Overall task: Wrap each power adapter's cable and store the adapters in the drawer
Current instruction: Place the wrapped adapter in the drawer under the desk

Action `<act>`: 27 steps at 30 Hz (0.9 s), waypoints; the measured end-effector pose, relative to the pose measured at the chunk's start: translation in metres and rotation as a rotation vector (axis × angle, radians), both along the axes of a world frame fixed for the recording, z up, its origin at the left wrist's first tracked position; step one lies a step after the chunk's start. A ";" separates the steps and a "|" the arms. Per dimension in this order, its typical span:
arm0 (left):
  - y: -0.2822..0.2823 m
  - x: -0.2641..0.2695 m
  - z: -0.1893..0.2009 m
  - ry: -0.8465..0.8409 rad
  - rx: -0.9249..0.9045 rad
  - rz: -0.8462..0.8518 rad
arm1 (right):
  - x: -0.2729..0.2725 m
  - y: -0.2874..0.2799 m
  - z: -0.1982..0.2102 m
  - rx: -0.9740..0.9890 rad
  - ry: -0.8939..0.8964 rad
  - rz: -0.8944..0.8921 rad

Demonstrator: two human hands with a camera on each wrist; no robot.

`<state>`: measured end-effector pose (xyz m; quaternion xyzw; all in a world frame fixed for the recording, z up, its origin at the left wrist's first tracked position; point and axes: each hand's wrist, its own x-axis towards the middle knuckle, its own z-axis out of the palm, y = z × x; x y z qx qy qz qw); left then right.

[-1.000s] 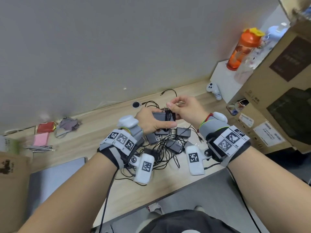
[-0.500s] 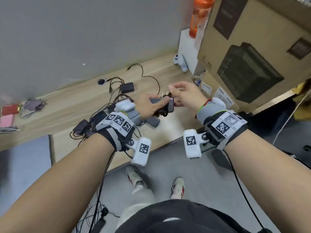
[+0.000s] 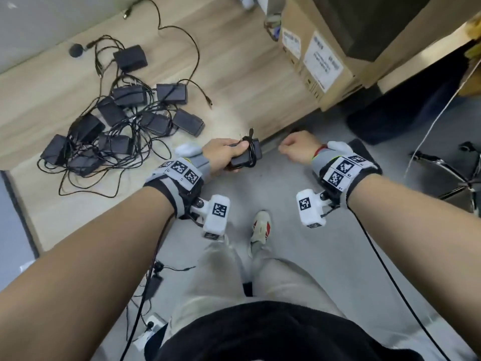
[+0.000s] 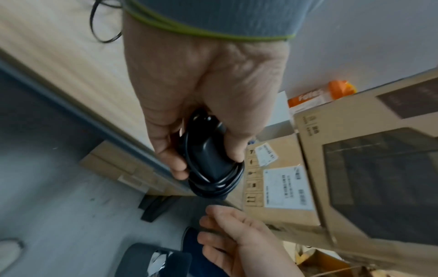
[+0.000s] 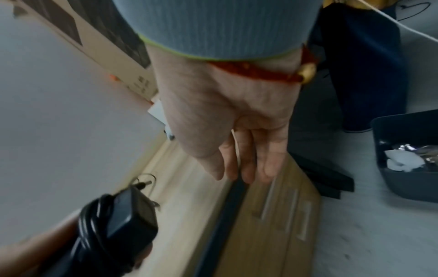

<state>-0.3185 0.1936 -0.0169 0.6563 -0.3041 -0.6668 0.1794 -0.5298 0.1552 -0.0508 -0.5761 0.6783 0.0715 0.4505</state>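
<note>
My left hand (image 3: 226, 156) grips a black power adapter (image 3: 247, 156) with its cable wound tight round the body and its prongs pointing away. It hovers just off the front edge of the wooden desk (image 3: 247, 74). The left wrist view shows thumb and fingers curled round the adapter (image 4: 211, 165). My right hand (image 3: 291, 147) holds nothing. Its relaxed fingers (image 5: 244, 172) point at the dark gap above a wooden drawer front (image 5: 272, 215) with metal handles. Several more adapters (image 3: 117, 121) lie on the desk in a tangle of cables.
Cardboard boxes (image 3: 325, 48) stand on the desk's right end. A dark bin (image 5: 407, 159) with scraps sits on the grey floor to the right, near a chair base (image 3: 458, 173). My legs and a shoe (image 3: 261, 227) are below the hands.
The view has swung down and right. Both hands moved from over the desk to its front edge. My right hand let go of the adapter and dropped toward the drawer; my left still holds it.
</note>
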 end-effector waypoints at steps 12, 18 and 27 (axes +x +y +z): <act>0.054 -0.018 -0.152 0.035 0.210 0.108 | 0.020 -0.004 -0.169 -0.023 0.241 0.383; 0.060 -0.018 -0.190 0.075 0.207 0.179 | 0.018 -0.019 -0.217 -0.088 0.293 0.497; 0.057 -0.023 -0.207 0.098 0.198 0.224 | 0.017 -0.027 -0.226 -0.159 0.229 0.503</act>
